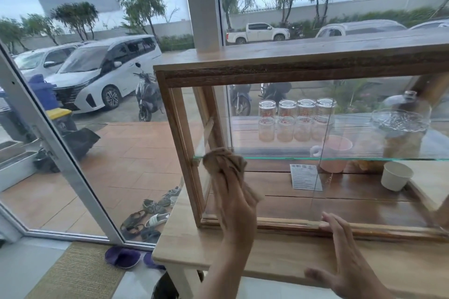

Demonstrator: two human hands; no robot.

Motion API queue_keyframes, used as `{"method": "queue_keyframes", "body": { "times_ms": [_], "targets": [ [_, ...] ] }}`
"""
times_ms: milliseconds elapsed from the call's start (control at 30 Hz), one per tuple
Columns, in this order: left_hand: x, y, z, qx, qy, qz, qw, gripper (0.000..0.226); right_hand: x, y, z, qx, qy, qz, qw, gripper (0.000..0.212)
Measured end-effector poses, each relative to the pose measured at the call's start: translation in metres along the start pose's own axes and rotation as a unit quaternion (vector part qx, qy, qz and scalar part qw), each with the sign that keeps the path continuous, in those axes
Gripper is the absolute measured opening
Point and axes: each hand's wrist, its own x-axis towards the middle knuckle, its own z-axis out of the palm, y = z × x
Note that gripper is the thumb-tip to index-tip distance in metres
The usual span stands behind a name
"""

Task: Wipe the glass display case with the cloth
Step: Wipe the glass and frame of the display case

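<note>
A wood-framed glass display case (184,143) stands on a light wooden table (194,245). My left hand (237,211) holds a brown cloth (227,165) pressed flat on the front glass pane near its left side, level with the inner glass shelf (340,158). My right hand (340,257) rests open on the case's lower front rail and the table, fingers spread, holding nothing. Inside the case stand several upturned glasses (296,120), a pink mug (334,153), a glass dish (398,120), a white cup (396,176) and a paper card (306,177).
A tall glass window wall (97,80) with a white frame runs left of the table. Shoes (150,211) lie outside on the tiles, slippers (122,257) and a woven mat (80,274) inside on the floor. Cars and motorbikes are parked outside.
</note>
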Motion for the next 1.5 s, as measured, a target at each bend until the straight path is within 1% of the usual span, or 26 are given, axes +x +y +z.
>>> {"method": "queue_keyframes", "body": {
  "times_ms": [33, 100, 167, 233, 267, 333, 400, 433, 500, 567, 633, 700, 733, 800, 833, 900, 933, 1000, 1100, 1133, 1200, 1267, 1300, 1367, 1433, 1500],
  "targets": [
    [-0.010, 0.010, 0.006, -0.015, -0.030, 0.038, 0.999, 0.044, 0.000, -0.001, 0.000, 0.002, -0.002, 0.000, 1.000, 0.113],
    [0.013, 0.018, 0.009, -0.030, -0.027, 0.089, 0.995, 0.047, -0.001, -0.001, 0.001, -0.002, -0.003, -0.005, 1.000, 0.113],
    [0.054, 0.011, 0.000, -0.023, 0.022, 0.078, 0.996, 0.045, 0.001, -0.001, -0.001, -0.010, -0.006, 0.003, 1.000, 0.113],
    [0.063, -0.008, -0.011, 0.022, 0.067, 0.045, 0.996, 0.041, 0.001, 0.001, 0.001, -0.012, -0.004, 0.006, 1.000, 0.115],
    [0.052, -0.014, -0.013, 0.037, 0.066, 0.032, 0.997, 0.039, 0.000, 0.002, 0.002, -0.016, 0.002, 0.001, 1.000, 0.115],
    [0.013, -0.006, -0.003, 0.043, 0.019, 0.032, 0.998, 0.038, 0.000, 0.002, 0.000, -0.014, 0.003, -0.004, 1.000, 0.113],
    [-0.010, 0.021, 0.013, 0.018, -0.043, 0.106, 0.993, 0.043, 0.000, 0.000, -0.001, -0.011, 0.000, -0.005, 1.000, 0.114],
    [-0.003, 0.035, 0.019, 0.009, -0.050, 0.147, 0.988, 0.047, 0.000, 0.000, -0.001, -0.011, 0.003, -0.007, 1.000, 0.117],
    [0.042, 0.049, 0.018, -0.004, -0.008, 0.177, 0.984, 0.052, 0.000, 0.001, -0.001, -0.019, 0.010, -0.009, 1.000, 0.117],
    [0.080, 0.035, 0.008, 0.005, 0.036, 0.152, 0.988, 0.048, 0.000, 0.002, -0.002, -0.020, 0.015, -0.006, 1.000, 0.116],
    [0.079, 0.012, -0.003, 0.034, 0.064, 0.081, 0.994, 0.042, 0.000, 0.005, -0.001, -0.025, 0.022, -0.010, 0.999, 0.115],
    [0.042, 0.005, -0.003, 0.051, 0.034, 0.033, 0.998, 0.037, 0.000, 0.006, 0.000, -0.030, 0.029, -0.012, 0.999, 0.118],
    [0.021, 0.012, 0.003, 0.058, 0.005, 0.042, 0.997, 0.035, 0.000, 0.005, 0.000, -0.028, 0.030, -0.012, 0.999, 0.119],
    [0.003, 0.039, 0.018, 0.050, -0.048, 0.116, 0.991, 0.037, 0.000, 0.004, -0.001, -0.025, 0.033, -0.015, 0.999, 0.122],
    [0.010, 0.054, 0.022, 0.042, -0.055, 0.158, 0.985, 0.042, 0.000, 0.003, -0.002, -0.026, 0.033, -0.016, 0.999, 0.122],
    [0.052, 0.066, 0.017, 0.032, -0.022, 0.213, 0.976, 0.050, 0.001, 0.001, -0.003, -0.032, 0.030, -0.020, 0.999, 0.121],
    [0.073, 0.062, 0.009, 0.033, 0.002, 0.225, 0.974, 0.051, 0.001, 0.001, -0.003, -0.034, 0.029, -0.020, 0.999, 0.119],
    [0.096, 0.033, -0.008, 0.066, 0.028, 0.210, 0.975, 0.050, 0.002, 0.002, -0.003, -0.036, 0.027, -0.014, 0.999, 0.117],
    [0.071, -0.008, -0.024, 0.094, 0.019, 0.165, 0.982, 0.039, 0.001, 0.005, -0.002, -0.038, 0.042, -0.013, 0.998, 0.119],
    [0.052, -0.009, -0.019, 0.094, -0.008, 0.184, 0.978, 0.037, 0.001, 0.004, -0.001, -0.035, 0.046, -0.013, 0.998, 0.119],
    [0.022, 0.004, -0.001, 0.092, -0.072, 0.277, 0.954, 0.031, -0.001, 0.004, 0.000, -0.035, 0.048, -0.008, 0.998, 0.118],
    [0.023, 0.023, 0.008, 0.096, -0.096, 0.355, 0.925, 0.034, -0.003, 0.004, 0.000, -0.037, 0.047, -0.003, 0.998, 0.117],
    [0.035, 0.026, 0.006, 0.098, -0.095, 0.375, 0.917, 0.037, -0.003, 0.004, 0.000, -0.038, 0.047, -0.003, 0.998, 0.116],
    [0.050, 0.011, -0.001, 0.107, -0.085, 0.377, 0.916, 0.040, -0.003, 0.004, 0.002, -0.039, 0.040, 0.000, 0.998, 0.116],
    [0.040, -0.015, -0.008, 0.111, -0.089, 0.370, 0.918, 0.037, -0.004, 0.006, 0.003, -0.034, 0.036, 0.003, 0.999, 0.117],
    [0.008, -0.027, -0.006, 0.119, -0.136, 0.388, 0.904, 0.034, -0.004, 0.006, 0.003, -0.030, 0.041, 0.006, 0.999, 0.118]
  ]
}}
